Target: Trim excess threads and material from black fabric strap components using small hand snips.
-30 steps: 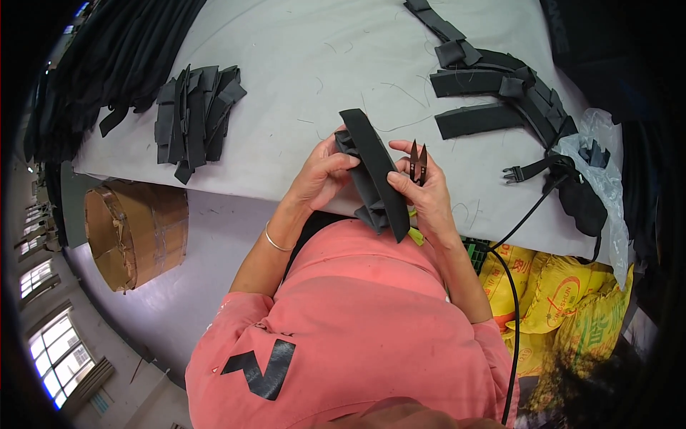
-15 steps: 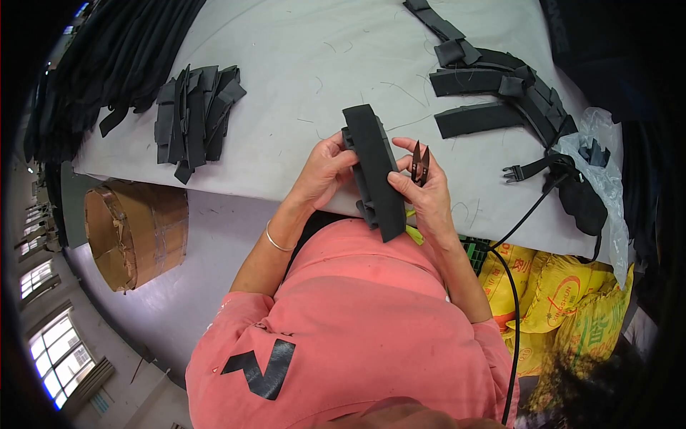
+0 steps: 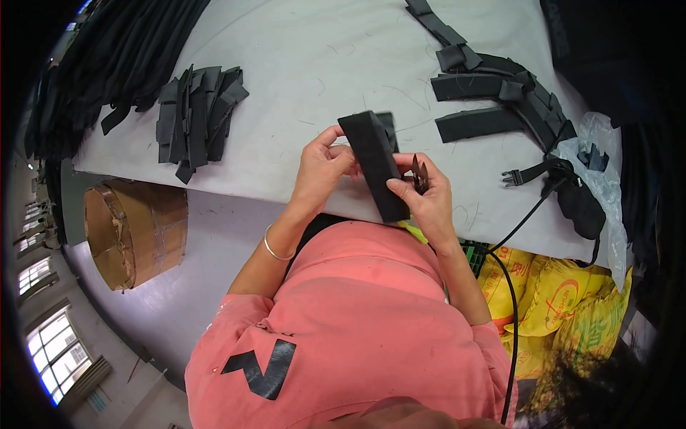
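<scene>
A black fabric strip [image 3: 376,168], folded or layered, is held at a slant above the table's near edge. My right hand [image 3: 430,204] grips its right side with the thumb on top, and a pair of dark thread snips [image 3: 420,175] is tucked in the same hand, blades pointing away from me. At the strip's left edge, my left hand [image 3: 319,171] has its fingers curled, the forefinger touching near the upper corner; part of its fingertips is hidden behind the strip.
On the pale table [image 3: 300,64] lie a stack of black strips [image 3: 196,118] at left and a chain of strips [image 3: 471,87] at right. Beside that are a buckled strap [image 3: 532,170], a plastic bag [image 3: 611,157] and a black cable [image 3: 516,307]. Below sit a cardboard box [image 3: 153,229] and yellow sacks [image 3: 550,293].
The strip has turned in my hands: the layered pieces on its left side no longer show, and a flap now shows behind its upper right. The snips have tilted slightly.
</scene>
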Demonstrator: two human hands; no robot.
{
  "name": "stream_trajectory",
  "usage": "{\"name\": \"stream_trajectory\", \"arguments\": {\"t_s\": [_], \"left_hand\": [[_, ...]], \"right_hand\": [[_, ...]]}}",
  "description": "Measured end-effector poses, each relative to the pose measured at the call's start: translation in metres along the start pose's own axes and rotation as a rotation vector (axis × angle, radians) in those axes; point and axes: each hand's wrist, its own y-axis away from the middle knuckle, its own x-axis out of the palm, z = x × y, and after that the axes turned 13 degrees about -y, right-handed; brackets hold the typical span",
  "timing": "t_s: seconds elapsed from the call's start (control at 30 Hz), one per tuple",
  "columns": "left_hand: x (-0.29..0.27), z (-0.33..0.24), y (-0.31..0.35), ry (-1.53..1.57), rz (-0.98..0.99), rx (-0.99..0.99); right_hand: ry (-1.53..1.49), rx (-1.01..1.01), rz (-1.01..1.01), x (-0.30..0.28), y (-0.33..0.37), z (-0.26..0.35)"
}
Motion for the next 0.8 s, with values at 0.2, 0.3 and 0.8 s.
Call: {"name": "stream_trajectory", "arguments": {"t_s": [0.2, 0.3, 0.8], "left_hand": [[-0.012, -0.004, 0.002, 0.345, 0.179, 0.07], [-0.017, -0.018, 0.006, 0.44, 0.312, -0.11], [-0.014, -0.04, 0.021, 0.174, 0.362, 0.052]], "right_hand": [[0.158, -0.214, 0.047, 0.006, 0.001, 0.004], [0.198, -0.294, 0.054, 0.004, 0.0, 0.001], [0.192, -0.245, -0.106, 0.011, 0.002, 0.031]]}}
